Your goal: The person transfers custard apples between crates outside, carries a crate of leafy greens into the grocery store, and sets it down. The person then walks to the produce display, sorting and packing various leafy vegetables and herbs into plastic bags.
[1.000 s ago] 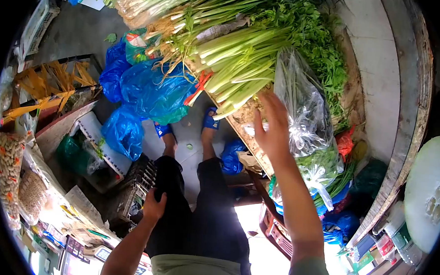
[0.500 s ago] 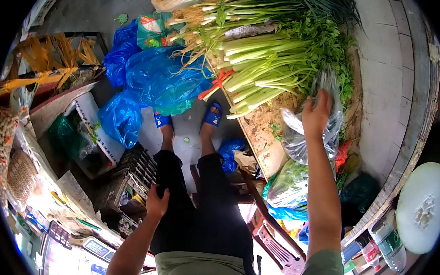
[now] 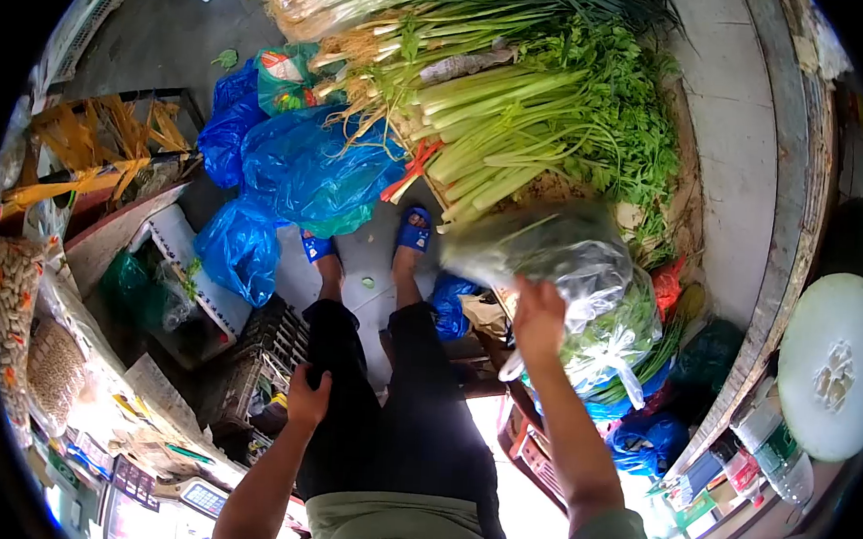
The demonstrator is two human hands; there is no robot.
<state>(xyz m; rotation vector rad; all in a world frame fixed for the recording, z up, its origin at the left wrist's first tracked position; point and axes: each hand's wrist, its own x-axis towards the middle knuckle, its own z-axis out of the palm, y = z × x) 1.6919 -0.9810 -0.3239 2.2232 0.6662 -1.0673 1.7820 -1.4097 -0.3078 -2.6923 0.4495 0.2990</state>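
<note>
My right hand (image 3: 540, 319) is closed on the edge of a clear plastic bag (image 3: 588, 263), which spreads out blurred over the near end of the celery stalks (image 3: 516, 147). Just beyond that hand lies another clear bag of leafy greens (image 3: 609, 328). Low beside my thigh, my left hand (image 3: 308, 398) is curled, with something dark between thumb and fingers; I cannot tell what it is.
Spring onions (image 3: 367, 3) lie behind the celery on the board. Blue plastic bags (image 3: 310, 166) sit on the floor in front of my feet. A dark crate (image 3: 266, 349) stands at left, and a cut winter melon (image 3: 830, 364) is at far right.
My right hand has moved left and toward my body, drawing the clear bag off the right side of the board and uncovering the bagged greens. My left hand stays put.
</note>
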